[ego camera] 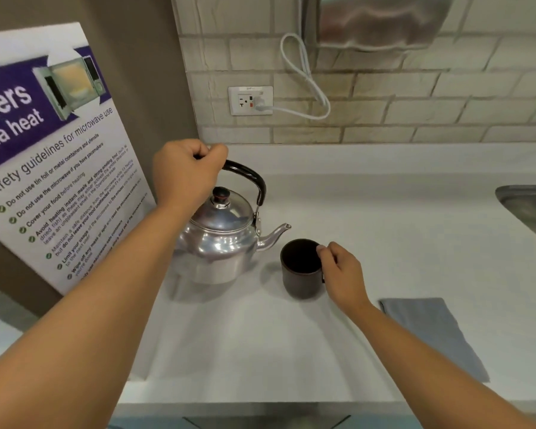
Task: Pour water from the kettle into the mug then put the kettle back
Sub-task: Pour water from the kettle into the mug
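A shiny metal kettle [220,243] with a black arched handle and a black lid knob stands on the white counter [260,335], its spout pointing right toward the mug. My left hand [186,174] is closed around the top of the kettle's handle. A dark brown mug [300,270] stands upright just right of the spout; its inside looks dark. My right hand [342,274] holds the mug at its right side, thumb on the rim, hiding the mug's handle.
A microwave safety poster [53,156] leans against the wall at the left. A folded grey cloth [430,332] lies right of the mug. A steel sink [529,209] sits at the far right. A wall socket [250,100] with a white cable is behind the kettle.
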The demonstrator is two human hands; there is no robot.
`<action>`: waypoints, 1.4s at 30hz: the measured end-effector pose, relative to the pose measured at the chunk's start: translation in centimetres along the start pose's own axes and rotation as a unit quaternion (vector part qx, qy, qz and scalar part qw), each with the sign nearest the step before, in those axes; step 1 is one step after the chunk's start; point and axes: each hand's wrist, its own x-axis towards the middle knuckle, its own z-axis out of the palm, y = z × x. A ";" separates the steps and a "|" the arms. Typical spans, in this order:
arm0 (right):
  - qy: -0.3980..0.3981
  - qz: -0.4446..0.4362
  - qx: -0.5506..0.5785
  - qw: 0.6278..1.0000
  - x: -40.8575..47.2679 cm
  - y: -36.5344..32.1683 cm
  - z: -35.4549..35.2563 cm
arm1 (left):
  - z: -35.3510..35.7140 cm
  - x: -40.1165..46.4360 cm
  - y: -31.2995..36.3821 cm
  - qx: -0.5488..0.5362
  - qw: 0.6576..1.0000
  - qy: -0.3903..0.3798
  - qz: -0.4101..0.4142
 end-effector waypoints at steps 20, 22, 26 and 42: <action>0.000 -0.010 0.011 1.000 0.3 0.9 -0.8 | 1.4 -1.7 4.1 0.112 0.988 -0.062 0.086; -0.001 -0.013 0.010 1.000 0.3 1.0 -0.8 | 1.5 -1.7 4.2 0.118 0.987 -0.067 0.090; -0.002 -0.013 0.014 1.000 0.4 1.0 -0.8 | 1.6 -1.7 4.6 0.136 0.982 -0.083 0.101; -0.002 -0.030 -0.004 1.000 0.3 0.9 -0.9 | 1.7 -1.3 4.9 0.165 0.975 -0.100 0.111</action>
